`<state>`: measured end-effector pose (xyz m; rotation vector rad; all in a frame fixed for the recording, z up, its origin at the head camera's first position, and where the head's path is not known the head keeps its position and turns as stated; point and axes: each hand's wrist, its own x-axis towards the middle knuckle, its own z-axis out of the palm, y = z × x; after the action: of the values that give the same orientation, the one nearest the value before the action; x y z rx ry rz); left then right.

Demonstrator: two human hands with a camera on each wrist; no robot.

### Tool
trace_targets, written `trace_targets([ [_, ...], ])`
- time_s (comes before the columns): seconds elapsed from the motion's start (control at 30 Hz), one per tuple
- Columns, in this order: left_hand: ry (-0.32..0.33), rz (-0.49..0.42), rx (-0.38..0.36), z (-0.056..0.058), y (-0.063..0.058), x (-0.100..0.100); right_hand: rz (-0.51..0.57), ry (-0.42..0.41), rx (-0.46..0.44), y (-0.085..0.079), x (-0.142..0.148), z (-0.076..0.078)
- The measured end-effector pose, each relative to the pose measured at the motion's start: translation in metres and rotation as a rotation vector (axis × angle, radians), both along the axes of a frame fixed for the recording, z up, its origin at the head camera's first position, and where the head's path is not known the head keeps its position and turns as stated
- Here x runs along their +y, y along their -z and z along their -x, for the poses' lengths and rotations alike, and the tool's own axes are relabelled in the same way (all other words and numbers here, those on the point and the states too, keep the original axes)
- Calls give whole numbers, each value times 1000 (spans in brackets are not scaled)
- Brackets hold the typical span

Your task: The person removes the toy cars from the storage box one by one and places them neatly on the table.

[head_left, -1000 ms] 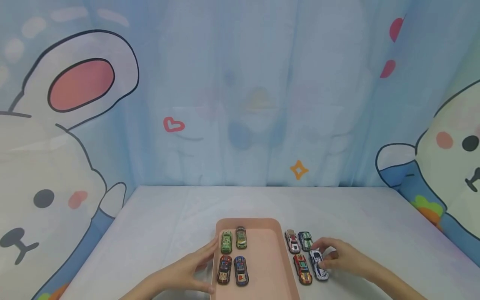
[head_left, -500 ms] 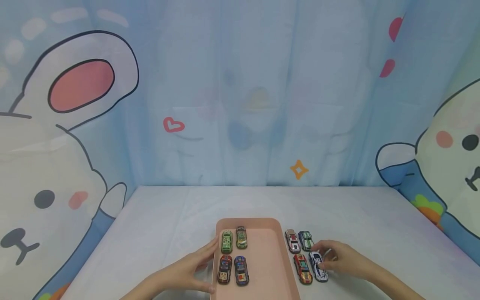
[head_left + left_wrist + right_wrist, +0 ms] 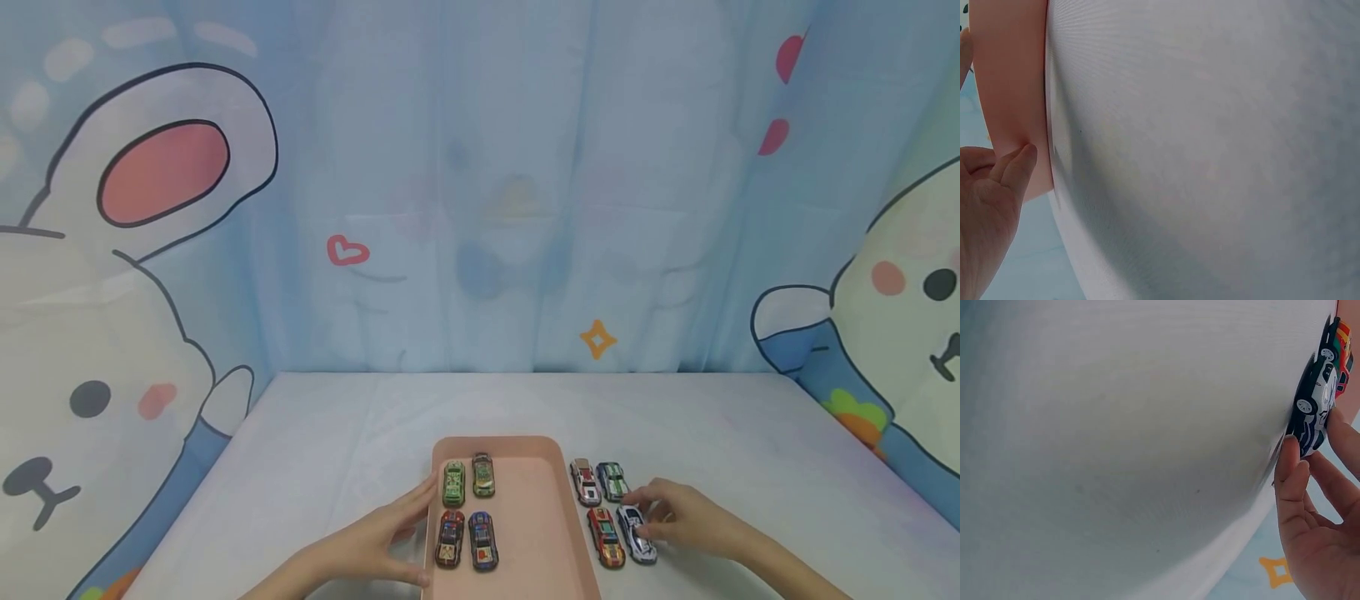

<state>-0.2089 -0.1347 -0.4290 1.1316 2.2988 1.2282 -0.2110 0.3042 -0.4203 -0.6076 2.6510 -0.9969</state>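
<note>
A white and dark-blue toy car lies on the table right of the tray, and my right hand pinches it. In the right wrist view, fingertips meet one end of this car while the thumb lies along its other side. Beside it are a red and orange toy car, a white and red one and a green and white one. My left hand touches the left side of the pink tray, thumb and fingers spread along its wall.
Inside the tray, along its left side, stand a green car, a yellow-green car, a red and black car and a blue car. A white cloth covers the table; a blue cartoon curtain hangs behind.
The white and dark-blue car has shifted slightly toward me, its far end a little left. My right hand has moved slightly with it. The left hand and tray have stayed put.
</note>
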Motion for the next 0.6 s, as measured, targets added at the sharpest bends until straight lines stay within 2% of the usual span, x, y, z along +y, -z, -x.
trace_targets([
  [0.27,2,-4,3,0,0,0,-146,94,263,-14,-11,-15],
  [0.33,0,3,8,-1,-1,0,-120,61,296,-19,-18,-20],
  [0.4,-13,33,24,-1,-2,-1,-84,6,273,-22,-26,-26],
  [0.5,-31,122,98,-2,-7,-1,-16,-117,208,-21,-36,-33],
  [0.6,-58,207,185,-2,-13,2,12,-183,127,-17,-45,-38],
])
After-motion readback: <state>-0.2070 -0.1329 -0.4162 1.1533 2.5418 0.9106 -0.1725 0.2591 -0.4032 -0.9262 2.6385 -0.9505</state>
